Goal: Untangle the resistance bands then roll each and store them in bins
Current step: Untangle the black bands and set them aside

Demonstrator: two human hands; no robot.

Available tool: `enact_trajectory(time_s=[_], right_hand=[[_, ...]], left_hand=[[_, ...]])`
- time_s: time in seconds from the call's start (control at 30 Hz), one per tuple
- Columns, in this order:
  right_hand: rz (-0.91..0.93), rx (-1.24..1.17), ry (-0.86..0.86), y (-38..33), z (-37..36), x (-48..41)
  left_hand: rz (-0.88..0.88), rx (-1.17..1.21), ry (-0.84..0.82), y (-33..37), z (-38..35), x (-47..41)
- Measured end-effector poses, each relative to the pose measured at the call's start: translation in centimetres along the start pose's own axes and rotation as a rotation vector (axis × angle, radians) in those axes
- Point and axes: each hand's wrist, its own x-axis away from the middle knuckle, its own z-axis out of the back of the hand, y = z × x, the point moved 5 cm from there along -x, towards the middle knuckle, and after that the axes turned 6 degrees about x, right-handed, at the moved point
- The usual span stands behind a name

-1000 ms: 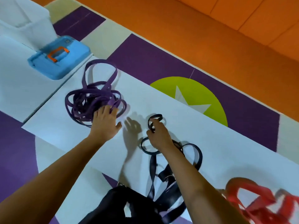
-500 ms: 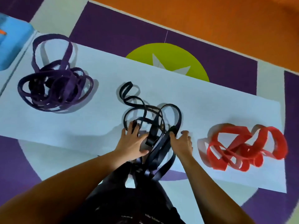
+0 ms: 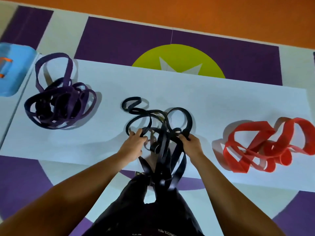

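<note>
A tangled black resistance band (image 3: pixel 158 126) lies in the middle of the white sheet (image 3: pixel 221 103), with strands hanging off the near edge. My left hand (image 3: pixel 134 144) grips a loop on its left side. My right hand (image 3: pixel 191 144) grips strands on its right side. A tangled purple band (image 3: pixel 59 103) sits at the left of the sheet, and a tangled red band (image 3: pixel 269 147) at the right. Neither hand touches them.
A blue lid with an orange handle (image 3: pixel 12 72) lies at the far left edge. The floor is a purple, cream and lime mat (image 3: pixel 177 57) with orange flooring beyond. My dark-clothed legs (image 3: pixel 146 210) are at the bottom centre.
My left hand left the purple band and came to the black one. Both hands now grip the black tangle and have lifted its near strands. The camera swung right, bringing the red band into view.
</note>
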Motion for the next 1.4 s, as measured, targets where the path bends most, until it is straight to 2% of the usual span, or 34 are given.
enact_trajectory(time_s=[0.1,0.23,0.4,0.53,0.7,0.87,1.03,1.2,1.3,1.4], right_hand=[[0.087,-0.072,0.082,-1.5,1.5,0.2],[0.225,-0.034,0.228,-6.1,5.0,-0.3],[0.324,0.016,0.239,-12.1,8.0,0.2],[0.391,0.009,0.324,-16.6,10.7,2.1],[0.491,0.007,0.416,-21.8,14.4,5.0],[0.532,0.063,0.451,-25.9,16.7,7.3],[0.643,0.036,0.526,-28.6,18.6,10.0],[0.773,-0.026,0.548,-30.2,20.0,12.7],[0.85,-0.025,0.476,-31.0,19.3,13.6],[0.891,-0.011,0.415,-31.4,18.5,14.7]], left_hand=[[-0.03,0.057,0.083,0.0,1.3,0.6],[-0.105,0.109,0.355,1.0,5.6,0.6],[-0.126,0.142,0.565,2.1,10.3,0.6],[-0.15,0.171,0.757,2.8,16.7,1.0],[-0.191,0.116,0.927,4.9,26.4,1.7],[-0.218,0.115,1.014,6.9,31.2,3.0],[-0.165,0.138,0.881,4.9,29.7,1.3],[-0.034,0.222,0.665,2.3,22.7,0.1],[0.1,0.206,0.47,1.0,17.6,0.6],[0.249,0.185,0.169,1.0,15.1,0.8]])
